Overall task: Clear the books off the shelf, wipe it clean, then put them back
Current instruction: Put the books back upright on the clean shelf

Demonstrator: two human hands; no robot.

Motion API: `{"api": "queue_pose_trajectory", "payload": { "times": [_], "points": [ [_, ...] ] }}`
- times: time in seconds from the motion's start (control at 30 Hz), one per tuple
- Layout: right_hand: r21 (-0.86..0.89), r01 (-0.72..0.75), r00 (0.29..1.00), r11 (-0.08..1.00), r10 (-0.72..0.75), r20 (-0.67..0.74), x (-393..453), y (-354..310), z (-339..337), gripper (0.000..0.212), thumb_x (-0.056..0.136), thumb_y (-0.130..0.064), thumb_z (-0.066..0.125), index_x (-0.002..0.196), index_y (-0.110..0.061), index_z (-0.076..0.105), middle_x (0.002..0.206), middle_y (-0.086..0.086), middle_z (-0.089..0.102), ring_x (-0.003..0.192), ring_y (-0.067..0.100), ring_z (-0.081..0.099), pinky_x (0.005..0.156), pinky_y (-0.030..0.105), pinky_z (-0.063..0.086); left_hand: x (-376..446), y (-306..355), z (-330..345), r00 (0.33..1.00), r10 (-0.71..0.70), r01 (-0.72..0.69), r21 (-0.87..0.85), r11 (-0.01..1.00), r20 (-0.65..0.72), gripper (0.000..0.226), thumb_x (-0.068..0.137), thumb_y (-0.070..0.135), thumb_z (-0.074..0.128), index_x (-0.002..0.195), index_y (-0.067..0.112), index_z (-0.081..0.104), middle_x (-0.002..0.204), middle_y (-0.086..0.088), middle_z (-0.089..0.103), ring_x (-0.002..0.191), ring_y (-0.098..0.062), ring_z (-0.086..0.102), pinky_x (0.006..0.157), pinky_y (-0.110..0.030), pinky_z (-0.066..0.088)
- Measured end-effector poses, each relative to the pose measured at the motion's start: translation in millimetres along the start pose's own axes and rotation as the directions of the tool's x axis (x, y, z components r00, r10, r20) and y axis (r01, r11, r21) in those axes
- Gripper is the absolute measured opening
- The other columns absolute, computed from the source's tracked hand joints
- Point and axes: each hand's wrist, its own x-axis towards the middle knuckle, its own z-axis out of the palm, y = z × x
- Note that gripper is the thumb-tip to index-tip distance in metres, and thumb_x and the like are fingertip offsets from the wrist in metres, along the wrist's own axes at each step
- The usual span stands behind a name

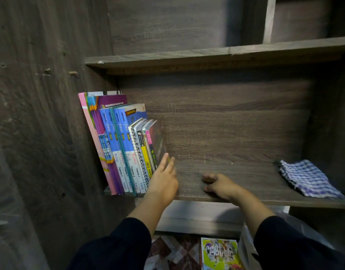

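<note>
**Books stand at the shelf's left end, both hands at its front edge**

Books (pixel 124 147) stand in a row at the left end of the shelf (pixel 236 172), packed against the dark wooden side wall (pixel 41 114) and leaning slightly to the right. From the left come a tall pink one, purple ones, four blue workbooks, a spiral-bound notebook and several smaller paperbacks. Their lower ends reach the shelf's front edge. The shelf is a brown wood-grain board, with another board (pixel 206 57) above it forming the top of the compartment.

A folded blue-and-white checked cloth (pixel 310 180) lies at the right end of the shelf, near the front edge and well apart from the books.

Below the shelf, a book with a yellow-green cover (pixel 220 254) lies flat, just beside a patterned surface.

The left hand (pixel 163 180) reaches in over the front edge, its fingers straight and touching the outermost paperback on the right of the row; its grip is released, nothing is clasped. The right hand (pixel 218 186) rests on the bare shelf near the front edge, between the books and the cloth, fingers loosely curled with nothing in them. Both forearms wear dark sleeves.
</note>
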Motion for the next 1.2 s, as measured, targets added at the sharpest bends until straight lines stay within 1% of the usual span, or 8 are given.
{"api": "queue_pose_trajectory", "payload": {
  "times": [0.17,0.37,0.53,0.67,0.77,1.0,1.1,1.2],
  "points": [
    [-0.047,-0.003,1.0,0.999,0.002,-0.028,1,-1,1,0.047,0.091,0.009,0.051,0.136,0.0,0.046,0.139,0.012,0.05,0.126,0.024,0.05,0.063,0.002,0.041,3,-5,7,0.996,-0.015,0.006,0.101,0.995,0.088,0.048,0.099,0.032,0.037,0.141,0.011,0.044,0.154,-0.015,0.029,0.144,-0.043,0.012,0.112,-0.06,-0.015],
    [-0.091,0.015,0.999,0.996,-0.02,-0.05,3,0,-2,0.041,0.091,0.008,0.05,0.132,0.002,0.05,0.134,0.016,0.055,0.125,0.028,0.052,0.09,0.022,0.043,9,2,6,0.99,-0.064,0.053,0.097,0.994,0.122,0.047,0.099,0.031,0.037,0.14,0.01,0.044,0.152,-0.018,0.032,0.143,-0.043,0.016,0.114,-0.06,-0.005],
    [-0.092,0.012,0.998,0.996,-0.017,-0.06,1,-1,-2,0.04,0.091,0.01,0.049,0.131,0.004,0.05,0.133,0.02,0.055,0.124,0.035,0.052,0.081,0.021,0.048,17,4,-6,0.951,-0.025,-0.003,0.09,0.996,0.307,0.045,0.096,0.036,0.044,0.136,0.018,0.052,0.154,-0.015,0.028,0.144,-0.042,0.013,0.11,-0.066,-0.01],
    [-0.072,-0.008,0.999,0.997,0.004,-0.051,-1,-2,-2,0.04,0.091,0.007,0.052,0.13,0.001,0.052,0.131,0.017,0.057,0.121,0.031,0.054,0.05,-0.003,0.038,19,-2,-21,0.887,0.005,-0.087,0.156,0.984,0.463,0.062,0.095,0.043,0.041,0.151,0.024,0.023,0.161,-0.008,0.005,0.147,-0.036,-0.006,0.105,-0.068,-0.02],
    [-0.062,-0.017,0.998,0.998,0.013,-0.062,0,-1,0,0.04,0.091,0.006,0.053,0.131,0.0,0.052,0.129,0.019,0.058,0.12,0.034,0.055,0.047,-0.002,0.037,12,-12,-20,0.919,-0.004,-0.064,0.159,0.985,0.393,0.064,0.097,0.041,0.038,0.153,0.023,0.014,0.161,-0.004,0.005,0.148,-0.032,-0.005,0.107,-0.065,-0.02],
    [-0.048,0.001,0.998,0.999,-0.004,-0.056,0,0,2,0.039,0.092,0.008,0.05,0.13,0.002,0.051,0.13,0.022,0.056,0.121,0.036,0.053,0.046,0.0,0.038,5,-22,-11,0.965,0.015,-0.043,0.103,0.994,0.262,0.053,0.099,0.036,0.037,0.148,0.018,0.033,0.156,-0.009,0.028,0.146,-0.033,0.015,0.113,-0.059,-0.012],
    [-0.042,-0.004,0.998,0.999,0.002,-0.058,2,0,2,0.039,0.09,0.008,0.053,0.129,0.002,0.053,0.127,0.02,0.059,0.103,0.024,0.059,0.059,0.008,0.044,7,-22,-12,0.967,0.005,-0.031,0.098,0.995,0.254,0.05,0.099,0.036,0.037,0.146,0.019,0.038,0.154,-0.009,0.032,0.145,-0.034,0.018,0.112,-0.06,-0.013],
    [-0.02,-0.01,0.999,1.0,0.009,-0.05,5,3,2,0.039,0.089,0.008,0.054,0.128,0.001,0.054,0.125,0.019,0.06,0.092,0.018,0.054,0.053,0.006,0.043,10,-17,-10,0.955,0.001,-0.038,0.12,0.992,0.298,0.048,0.097,0.038,0.041,0.142,0.022,0.044,0.154,-0.01,0.031,0.145,-0.036,0.017,0.109,-0.063,-0.015]
  ]
}}
